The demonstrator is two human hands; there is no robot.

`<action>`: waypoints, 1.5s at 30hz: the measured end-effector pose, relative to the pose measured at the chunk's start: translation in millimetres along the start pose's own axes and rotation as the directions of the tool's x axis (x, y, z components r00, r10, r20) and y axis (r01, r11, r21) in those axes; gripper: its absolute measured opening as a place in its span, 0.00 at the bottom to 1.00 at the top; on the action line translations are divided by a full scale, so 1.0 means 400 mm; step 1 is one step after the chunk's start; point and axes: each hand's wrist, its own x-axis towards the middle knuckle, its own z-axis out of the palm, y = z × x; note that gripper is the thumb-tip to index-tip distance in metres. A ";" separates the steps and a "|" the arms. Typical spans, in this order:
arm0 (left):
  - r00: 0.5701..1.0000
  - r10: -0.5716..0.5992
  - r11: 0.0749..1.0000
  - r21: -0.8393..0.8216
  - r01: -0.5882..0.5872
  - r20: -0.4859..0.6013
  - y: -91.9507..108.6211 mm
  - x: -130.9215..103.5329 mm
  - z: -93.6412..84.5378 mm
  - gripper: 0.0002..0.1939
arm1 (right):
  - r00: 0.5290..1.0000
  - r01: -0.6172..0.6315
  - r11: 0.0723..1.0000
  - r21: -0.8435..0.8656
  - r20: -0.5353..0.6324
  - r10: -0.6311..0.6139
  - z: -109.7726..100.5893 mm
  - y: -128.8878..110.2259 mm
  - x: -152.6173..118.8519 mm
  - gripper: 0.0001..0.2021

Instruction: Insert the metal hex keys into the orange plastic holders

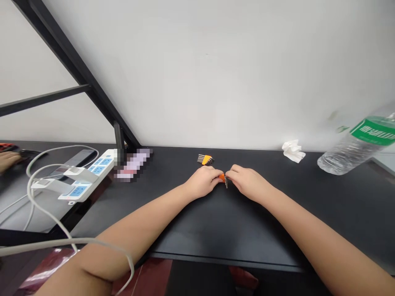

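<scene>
My left hand (203,181) is closed around a small orange hex key holder (221,177), low over the black table. Short metal hex keys (226,183) stick out of its right end and hang downward. The fingers of my right hand (243,180) are pinched together at those metal ends, meeting the left fingertips; they cover most of what they grip. Just behind my left hand lies a yellow holder (207,159) with several metal hex keys fanned through it, flat on the table and touched by neither hand.
A white power strip (92,176) with plugged chargers and looping cables (40,164) is at left, near a phone (77,160) and a black metal frame (83,78). Another person's hand (9,160) shows far left. Crumpled tissue (293,151) and a tilted water bottle (354,144) are at right.
</scene>
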 end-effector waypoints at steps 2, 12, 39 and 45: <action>1.000 0.005 1.000 -0.001 -0.005 0.002 0.002 -0.001 0.000 0.07 | 1.000 0.004 0.996 0.085 -0.028 -0.002 0.009 0.002 0.004 0.12; 0.998 -0.059 0.998 -0.006 0.059 -0.022 0.000 -0.002 0.000 0.06 | 0.972 -0.211 0.843 0.495 0.016 0.234 0.016 0.028 0.002 0.06; 0.982 -0.188 0.973 -0.131 0.188 0.019 -0.013 -0.006 -0.008 0.08 | 0.958 -0.266 0.963 0.034 0.116 0.261 -0.055 0.193 -0.060 0.05; 0.988 -0.157 0.981 -0.113 0.157 0.004 -0.011 -0.005 -0.010 0.10 | 0.956 -0.253 0.967 -0.026 0.147 0.254 -0.032 0.173 -0.044 0.09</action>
